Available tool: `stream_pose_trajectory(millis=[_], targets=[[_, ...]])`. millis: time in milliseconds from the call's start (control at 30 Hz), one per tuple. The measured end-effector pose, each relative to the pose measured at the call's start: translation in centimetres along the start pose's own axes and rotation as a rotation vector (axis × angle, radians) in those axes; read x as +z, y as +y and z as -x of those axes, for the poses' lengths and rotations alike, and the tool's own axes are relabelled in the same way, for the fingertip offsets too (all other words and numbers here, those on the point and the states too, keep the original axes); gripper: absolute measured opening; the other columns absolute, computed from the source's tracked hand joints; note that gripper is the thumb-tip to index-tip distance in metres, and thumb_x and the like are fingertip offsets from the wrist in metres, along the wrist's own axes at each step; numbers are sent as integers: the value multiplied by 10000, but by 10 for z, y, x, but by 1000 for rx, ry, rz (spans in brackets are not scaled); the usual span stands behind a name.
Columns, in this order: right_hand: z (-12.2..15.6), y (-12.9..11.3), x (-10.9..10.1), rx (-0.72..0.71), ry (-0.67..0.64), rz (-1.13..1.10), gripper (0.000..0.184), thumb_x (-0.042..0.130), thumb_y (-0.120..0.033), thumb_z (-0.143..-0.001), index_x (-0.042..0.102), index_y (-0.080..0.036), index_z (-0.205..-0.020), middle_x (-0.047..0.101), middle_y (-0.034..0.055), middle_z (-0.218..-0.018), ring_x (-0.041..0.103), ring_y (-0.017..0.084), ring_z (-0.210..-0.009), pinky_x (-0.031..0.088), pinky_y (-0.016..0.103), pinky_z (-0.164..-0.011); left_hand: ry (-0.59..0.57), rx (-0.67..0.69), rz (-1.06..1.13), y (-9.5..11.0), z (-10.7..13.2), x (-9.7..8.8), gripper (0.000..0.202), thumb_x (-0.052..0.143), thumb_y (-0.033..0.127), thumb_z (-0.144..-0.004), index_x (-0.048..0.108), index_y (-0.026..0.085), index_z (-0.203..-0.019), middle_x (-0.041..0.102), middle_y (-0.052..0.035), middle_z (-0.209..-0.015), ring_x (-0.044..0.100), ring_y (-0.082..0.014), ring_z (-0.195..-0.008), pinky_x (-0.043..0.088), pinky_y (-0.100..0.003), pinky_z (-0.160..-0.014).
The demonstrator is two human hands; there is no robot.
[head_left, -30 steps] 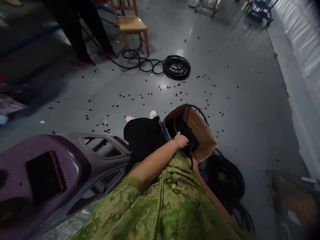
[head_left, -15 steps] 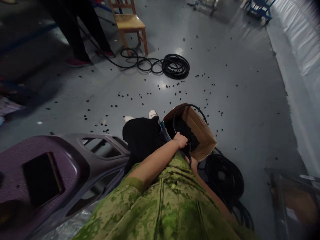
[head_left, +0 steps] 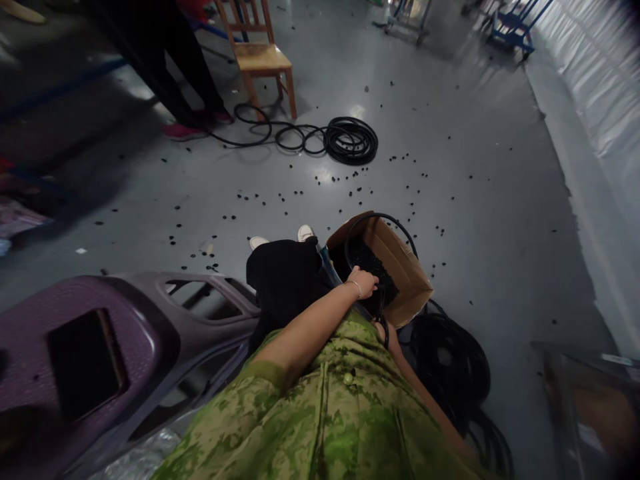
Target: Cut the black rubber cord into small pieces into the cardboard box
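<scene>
A black hose (head_left: 395,219) arcs over an open cardboard box (head_left: 407,270) that leans in front of my lap. Small black pieces (head_left: 373,257) lie heaped inside the box. My left hand (head_left: 365,283), with a thin bracelet at the wrist, is closed round the hose just above the heap. Closer to my body, my right hand (head_left: 387,333) is closed on a short bent length of the same hose. Its fingers are partly hidden by the hose and the box edge.
Coiled black hose (head_left: 447,360) lies right of the box, another coil (head_left: 351,140) ahead near a wooden chair (head_left: 265,57). Small black pieces are scattered over the floor. A purple stool (head_left: 145,333) with a phone (head_left: 85,363) stands left. Another person's legs (head_left: 195,73) are beyond.
The bent length of hose by my right hand has grown longer and hangs nearer my body. My left hand has shifted slightly right. The other person's feet have moved right.
</scene>
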State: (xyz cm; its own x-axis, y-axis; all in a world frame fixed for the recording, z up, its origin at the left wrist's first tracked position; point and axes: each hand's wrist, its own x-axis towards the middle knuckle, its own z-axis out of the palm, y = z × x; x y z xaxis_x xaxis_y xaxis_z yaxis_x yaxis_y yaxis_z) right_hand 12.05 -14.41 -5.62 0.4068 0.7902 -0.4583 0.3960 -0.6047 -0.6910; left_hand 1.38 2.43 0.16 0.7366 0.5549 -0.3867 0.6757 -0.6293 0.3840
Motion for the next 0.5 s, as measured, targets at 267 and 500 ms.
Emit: stream_pose_trajectory(millis=[267,500], targets=[[-4,-6,3,14,-52,37,322,445,-480,-621,593,-200,-680,669,83,-762,598,266,-824,434,330,-796,4,13,-5,-1,-2,6,249,497,324,-872,663,259,-1045,698,-70,-1013,607,-243,-957,278,-409,-879],[0,-8,3,27,-17,78,263,475,-421,-660,594,-188,-679,654,57,-708,582,232,-768,439,276,-729,-4,19,-18,-3,-5,12,234,511,334,-862,668,267,-1022,705,-59,-978,607,-234,-928,272,-414,-887]])
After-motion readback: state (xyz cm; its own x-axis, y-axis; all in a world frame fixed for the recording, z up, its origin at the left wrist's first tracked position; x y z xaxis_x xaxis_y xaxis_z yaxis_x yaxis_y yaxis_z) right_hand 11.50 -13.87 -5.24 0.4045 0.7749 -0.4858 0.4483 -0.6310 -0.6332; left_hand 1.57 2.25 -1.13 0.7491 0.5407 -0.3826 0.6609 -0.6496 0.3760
